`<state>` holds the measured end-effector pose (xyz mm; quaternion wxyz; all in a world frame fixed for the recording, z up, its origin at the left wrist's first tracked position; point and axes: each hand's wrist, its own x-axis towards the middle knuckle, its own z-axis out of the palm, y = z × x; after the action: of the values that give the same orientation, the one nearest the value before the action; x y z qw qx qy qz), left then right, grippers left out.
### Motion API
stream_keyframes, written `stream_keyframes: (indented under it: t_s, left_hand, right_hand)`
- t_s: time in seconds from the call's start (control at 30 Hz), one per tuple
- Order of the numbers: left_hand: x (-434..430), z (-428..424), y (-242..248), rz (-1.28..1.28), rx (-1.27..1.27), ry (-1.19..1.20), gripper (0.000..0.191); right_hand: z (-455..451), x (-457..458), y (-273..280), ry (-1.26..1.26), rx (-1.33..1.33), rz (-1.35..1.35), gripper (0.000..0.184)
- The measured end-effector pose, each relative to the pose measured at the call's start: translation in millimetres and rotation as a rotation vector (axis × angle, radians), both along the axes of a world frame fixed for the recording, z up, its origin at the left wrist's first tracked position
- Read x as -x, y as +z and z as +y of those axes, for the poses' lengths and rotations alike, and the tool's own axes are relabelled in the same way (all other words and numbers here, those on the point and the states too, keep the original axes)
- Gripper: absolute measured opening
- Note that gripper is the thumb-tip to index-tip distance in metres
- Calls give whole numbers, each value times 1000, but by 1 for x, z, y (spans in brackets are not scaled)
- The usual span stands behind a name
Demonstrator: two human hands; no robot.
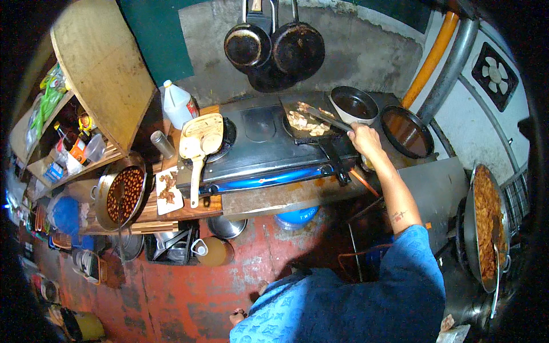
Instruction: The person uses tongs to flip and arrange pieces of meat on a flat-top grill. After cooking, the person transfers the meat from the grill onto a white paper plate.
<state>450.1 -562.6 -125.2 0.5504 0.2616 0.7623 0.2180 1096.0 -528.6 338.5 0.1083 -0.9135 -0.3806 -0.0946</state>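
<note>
My right hand (365,139) grips metal tongs (328,118). The far end of the tongs reaches among pale pieces of meat (306,124) in a dark square pan (306,138) on the right burner of the gas stove (261,150). The pan's black handle (334,160) extends over the stove's front edge. Just behind my hand stands a pale-sided bowl-shaped pan with a dark inside (354,105). On the left burner lies a cream-coloured square pan (201,128) with a round cream utensil in it. My left hand is out of view.
A white tray (176,206) with browned pieces lies left of the stove, near a wok of dark sauce (124,195). A white jug (176,105) stands behind. Blackened pans (298,49) hang on the wall. At right are a dark round pan (405,133) and a food-filled wok (487,223).
</note>
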Motion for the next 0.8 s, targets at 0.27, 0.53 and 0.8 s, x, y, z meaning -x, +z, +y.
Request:
stream_keyframes:
  t_s: [0.27, 0.53, 0.8]
  left_hand:
    - [3, 14, -8, 158, 20, -158, 12]
    - [-22, 12, 37, -82, -47, 60, 16]
    - [-10, -6, -2, -24, -5, 90, 14]
  right_hand:
    - [31, -16, -17, 116, 54, -88, 20]
    - [38, -44, -4, 31, 26, 4, 27]
    - [12, -72, -3, 42, 61, 271, 33]
